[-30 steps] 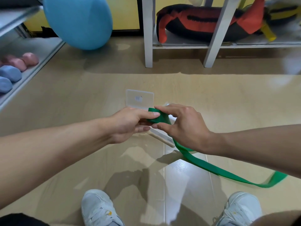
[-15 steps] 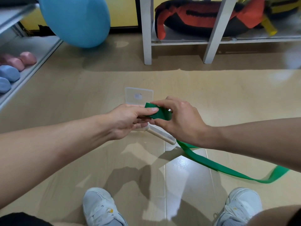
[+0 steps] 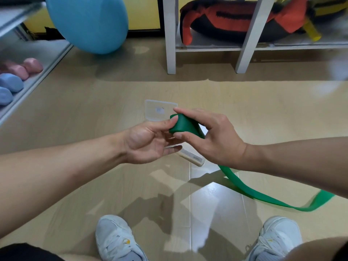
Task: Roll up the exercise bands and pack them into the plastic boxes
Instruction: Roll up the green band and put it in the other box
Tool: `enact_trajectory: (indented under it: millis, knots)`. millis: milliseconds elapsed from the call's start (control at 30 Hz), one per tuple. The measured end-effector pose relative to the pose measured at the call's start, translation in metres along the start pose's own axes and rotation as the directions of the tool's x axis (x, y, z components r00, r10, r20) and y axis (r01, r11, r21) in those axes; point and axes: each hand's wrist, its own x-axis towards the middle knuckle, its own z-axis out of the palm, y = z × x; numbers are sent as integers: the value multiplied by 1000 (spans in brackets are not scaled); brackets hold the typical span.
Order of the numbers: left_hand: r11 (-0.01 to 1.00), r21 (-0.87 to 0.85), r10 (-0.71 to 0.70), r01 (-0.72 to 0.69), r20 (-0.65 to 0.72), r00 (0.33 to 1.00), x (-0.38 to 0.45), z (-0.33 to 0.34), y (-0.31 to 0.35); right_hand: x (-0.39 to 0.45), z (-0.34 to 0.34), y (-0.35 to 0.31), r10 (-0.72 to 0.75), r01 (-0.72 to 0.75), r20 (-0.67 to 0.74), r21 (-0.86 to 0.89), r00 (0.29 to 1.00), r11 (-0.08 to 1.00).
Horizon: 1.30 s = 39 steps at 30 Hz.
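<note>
Fingers first: the right hand (image 3: 211, 136) pinches the rolled end of the green exercise band (image 3: 181, 124) — index finger over the top of the roll, thumb pressing from beneath, other fingers curled loosely behind it. The left hand (image 3: 148, 141) meets the roll from the left; its thumb tip touches the roll's left end, and the remaining fingers are spread, palm turned up, below it. Whether those fingers touch the band cannot be told.

The roll sits in mid-air between the two hands, above the floor (image 3: 94, 129). The unrolled tail runs from the roll behind the right hand, reappears below the right wrist, and trails to the right and nearer — it ends in a loop low by the right forearm, blurred there.

On the floor just beyond the hands lies a clear plastic lid (image 3: 160, 110), flat, partly hidden by the right index finger. Under the hands, a clear plastic box (image 3: 192, 159) shows only one edge and corner; its contents cannot be seen.

Near edge: two white sneakers, left shoe (image 3: 116, 240) and right shoe (image 3: 275, 240).

Far side: a blue exercise ball (image 3: 88, 21) at left, a white shelf frame (image 3: 170, 44) with a black-and-red bag (image 3: 235, 21) on its lower board. Far left, a low shelf holds pink dumbbells (image 3: 24, 67) and blue dumbbells (image 3: 9, 87).
</note>
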Motion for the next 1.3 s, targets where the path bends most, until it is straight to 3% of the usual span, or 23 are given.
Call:
enact_trajectory:
  millis: [233, 367, 433, 500, 633, 733, 867, 1000, 1167, 1300]
  knots:
    - [999, 32, -9, 17, -226, 974, 0, 11, 3, 7, -10, 4, 48, -36, 104, -109, 993, 993]
    - [940, 328, 54, 92, -410, 911, 0, 28, 0, 13, -9, 0, 119, -30, 252, -328, 960, 944]
    - [876, 474, 144, 92, -437, 888, 3, 37, -6, 13, -4, -3, 132, -25, 280, -357, 951, 934]
    - [855, 514, 210, 70, -467, 859, 5, 38, -10, 13, 0, -4, 138, -34, 269, -360, 953, 932]
    - [848, 529, 263, 12, -441, 858, 8, 35, -8, 10, 1, -6, 177, -119, 186, -286, 967, 951]
    - [900, 435, 238, -19, -454, 859, 9, 33, -6, 8, -3, -5, 237, -203, 158, -204, 959, 958]
    - [942, 335, 153, -11, -400, 903, 5, 27, -4, 13, -9, -3, 307, -289, 196, -114, 931, 950]
    - [966, 258, 121, -23, -370, 921, 2, 29, -4, 15, -9, -4, 281, -263, 223, -107, 933, 959]
    - [961, 273, 72, 33, -365, 928, 2, 30, -4, 16, -9, -6, 237, -211, 198, -142, 951, 967]
    - [868, 479, 98, 133, -426, 899, 4, 35, -8, 16, -7, -4, 219, -174, 214, -212, 952, 962]
